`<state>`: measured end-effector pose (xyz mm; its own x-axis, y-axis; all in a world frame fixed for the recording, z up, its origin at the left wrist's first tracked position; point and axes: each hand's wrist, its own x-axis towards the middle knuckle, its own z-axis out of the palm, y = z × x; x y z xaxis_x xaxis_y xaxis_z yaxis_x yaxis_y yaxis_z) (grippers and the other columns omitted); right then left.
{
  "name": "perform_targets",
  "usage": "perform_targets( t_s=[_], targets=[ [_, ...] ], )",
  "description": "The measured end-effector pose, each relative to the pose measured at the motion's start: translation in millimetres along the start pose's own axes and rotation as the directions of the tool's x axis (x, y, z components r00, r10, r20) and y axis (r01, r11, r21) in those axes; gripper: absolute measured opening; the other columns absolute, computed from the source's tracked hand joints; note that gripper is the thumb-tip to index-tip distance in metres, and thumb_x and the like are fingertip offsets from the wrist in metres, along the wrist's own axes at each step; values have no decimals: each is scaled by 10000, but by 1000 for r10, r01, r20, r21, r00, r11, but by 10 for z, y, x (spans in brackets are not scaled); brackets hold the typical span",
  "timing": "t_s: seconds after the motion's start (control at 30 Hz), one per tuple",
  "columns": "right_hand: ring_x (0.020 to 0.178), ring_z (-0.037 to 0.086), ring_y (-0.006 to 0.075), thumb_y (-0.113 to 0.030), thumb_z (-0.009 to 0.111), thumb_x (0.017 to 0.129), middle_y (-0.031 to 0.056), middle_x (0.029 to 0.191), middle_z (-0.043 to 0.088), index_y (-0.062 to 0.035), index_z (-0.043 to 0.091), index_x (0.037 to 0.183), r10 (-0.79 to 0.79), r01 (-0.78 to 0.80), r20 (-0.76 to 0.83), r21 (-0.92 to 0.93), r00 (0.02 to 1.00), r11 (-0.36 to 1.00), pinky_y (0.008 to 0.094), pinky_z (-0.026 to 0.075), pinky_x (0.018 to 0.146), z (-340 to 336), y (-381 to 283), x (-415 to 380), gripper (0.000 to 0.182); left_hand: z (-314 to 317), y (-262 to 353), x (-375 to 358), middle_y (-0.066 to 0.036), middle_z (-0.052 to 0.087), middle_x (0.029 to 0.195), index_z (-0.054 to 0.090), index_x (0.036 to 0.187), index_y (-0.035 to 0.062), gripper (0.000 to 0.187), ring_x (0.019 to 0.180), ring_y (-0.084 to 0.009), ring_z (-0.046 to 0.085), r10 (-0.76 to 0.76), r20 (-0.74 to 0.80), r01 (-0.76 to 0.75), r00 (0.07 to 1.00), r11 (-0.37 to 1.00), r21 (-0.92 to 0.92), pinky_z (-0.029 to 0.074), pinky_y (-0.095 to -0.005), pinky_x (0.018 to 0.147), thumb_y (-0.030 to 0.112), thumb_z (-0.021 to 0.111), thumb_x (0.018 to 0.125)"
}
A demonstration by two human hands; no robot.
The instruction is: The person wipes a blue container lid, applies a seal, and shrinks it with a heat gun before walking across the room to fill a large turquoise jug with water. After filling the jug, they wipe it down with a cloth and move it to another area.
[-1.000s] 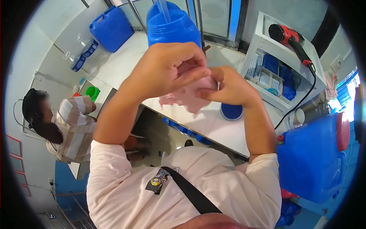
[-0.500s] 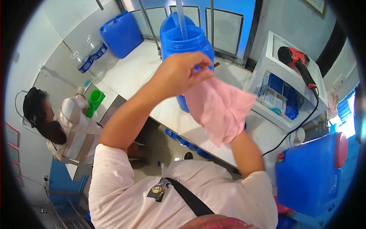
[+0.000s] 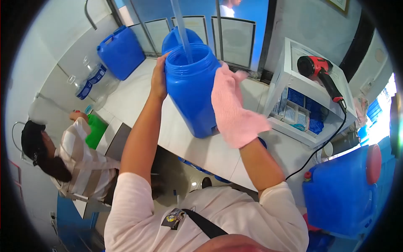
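A large blue plastic water container [image 3: 191,101] stands upright on the white counter, its wide threaded mouth uncapped. A clear tube [image 3: 181,31] reaches down into that mouth from above. My left hand [image 3: 158,77] is closed against the container's upper left side, thumb near the rim. On the opposite side, a pink cloth [image 3: 237,119] covers my right hand [image 3: 228,90] and touches the container's wall. The fingers of that hand are hidden beneath the cloth, whose loose end hangs over the wrist.
A white cabinet [image 3: 289,63] at right carries a red-black heat gun [image 3: 321,71] with a trailing cord. Blue jugs stand at back left [image 3: 121,52] and front right [image 3: 336,191]. Clear bottles [image 3: 95,73] line the left wall. Another person [image 3: 86,155] handles a green container [image 3: 96,131].
My left hand has let go of the pink cloth and moved left onto the container's side. The right hand, under the cloth, has risen to the container. The other person has reached forward.
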<state>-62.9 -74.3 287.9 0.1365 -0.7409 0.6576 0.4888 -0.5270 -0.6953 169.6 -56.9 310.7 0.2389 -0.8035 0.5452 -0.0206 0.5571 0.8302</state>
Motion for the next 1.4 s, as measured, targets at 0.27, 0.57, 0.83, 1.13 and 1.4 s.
perform_targets(
  t_s=[0.27, 0.57, 0.83, 1.13, 1.4],
  targets=[
    [1184, 493, 263, -300, 617, 932, 151, 1256, 516, -59, 506, 1247, 382, -351, 579, -170, 721, 921, 364, 367, 976, -193, 407, 1017, 412, -18, -67, -6, -116, 662, 1211, 568, 1309, 14, 640, 1110, -210, 629, -68, -84, 57, 994, 991, -123, 497, -357, 985, 563, 369, 1048],
    [1290, 454, 269, -273, 569, 966, 164, 1372, 479, -57, 447, 1360, 718, -738, 168, 137, 675, 661, 366, 338, 1071, -407, 723, -205, 465, 49, -46, -49, -113, 611, 1285, 536, 1357, -9, 620, 1208, -196, 557, -81, -116, 63, 990, 987, -149, 410, -338, 1080, 487, 282, 1085],
    [1383, 419, 273, -249, 527, 996, 175, 1474, 446, -55, 394, 1460, 758, -774, 159, 109, 633, 624, 369, 312, 1154, -338, 378, -227, 520, 16, -121, -137, -163, 444, 1500, 416, 1468, -17, 725, 1394, -264, 411, 114, -6, -114, 993, 992, 54, 279, -386, 1184, 551, 378, 1020],
    [1375, 464, 319, -264, 536, 993, 213, 1449, 495, 49, 357, 1477, 387, -428, 536, -52, 750, 902, 379, 347, 1154, 231, 1447, 1943, 604, -62, -203, -103, -213, 397, 1537, 498, 1392, -38, 692, 1452, -330, 333, 197, -6, -191, 980, 959, 211, 207, -435, 1207, 502, 366, 980],
    [1028, 681, 335, -176, 557, 964, 209, 1163, 657, -6, 468, 1395, 102, 279, 657, -449, 747, 849, 373, 522, 925, 324, 1541, 2095, 472, -48, -240, -98, -188, 407, 1526, 446, 1439, -46, 725, 1426, -292, 364, 141, -30, -140, 990, 990, 33, 237, -408, 1198, 519, 402, 987]
  ],
)
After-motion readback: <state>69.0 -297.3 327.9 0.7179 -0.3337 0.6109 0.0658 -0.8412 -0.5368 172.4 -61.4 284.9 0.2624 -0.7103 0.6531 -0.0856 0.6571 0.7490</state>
